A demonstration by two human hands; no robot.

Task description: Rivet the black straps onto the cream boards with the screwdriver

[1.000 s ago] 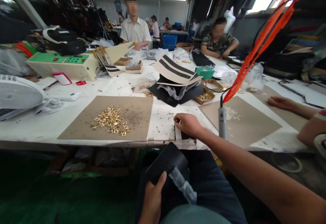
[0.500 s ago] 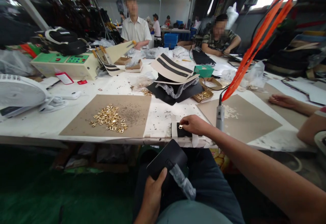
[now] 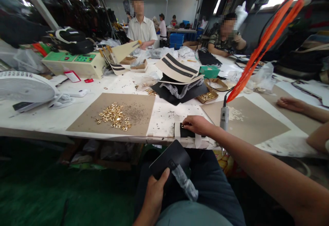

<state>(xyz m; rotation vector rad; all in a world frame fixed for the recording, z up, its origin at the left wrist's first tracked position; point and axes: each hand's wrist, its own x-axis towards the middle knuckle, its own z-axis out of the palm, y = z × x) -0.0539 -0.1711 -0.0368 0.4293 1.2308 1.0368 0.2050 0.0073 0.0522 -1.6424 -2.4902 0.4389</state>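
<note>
My left hand [image 3: 156,188] grips a black flat panel [image 3: 171,159] above my lap, its thumb on top near a crumpled clear plastic strip [image 3: 185,183]. At the table's front edge my right hand [image 3: 196,124] is closed in a pinch on a small gold ring [image 3: 182,125]. That ring is at a black pad [image 3: 187,132], which has pale tape over it. To the left, a heap of gold metal pieces [image 3: 114,116] lies on a brown sheet [image 3: 87,116]. An electric screwdriver [image 3: 224,118] hangs on an orange cord right of my right hand.
Black and cream panels [image 3: 177,69] are stacked mid-table, beside an open box of gold parts [image 3: 207,96]. Small pale pieces [image 3: 235,114] lie on another brown sheet. A white fan [image 3: 25,87] stands at the left. Another person's hand [image 3: 291,104] rests at the right.
The view has shifted slightly, so the table's contents appear further right. My right hand has tilted lower over the black pad, with the gold ring less visible. My left hand keeps its hold.
</note>
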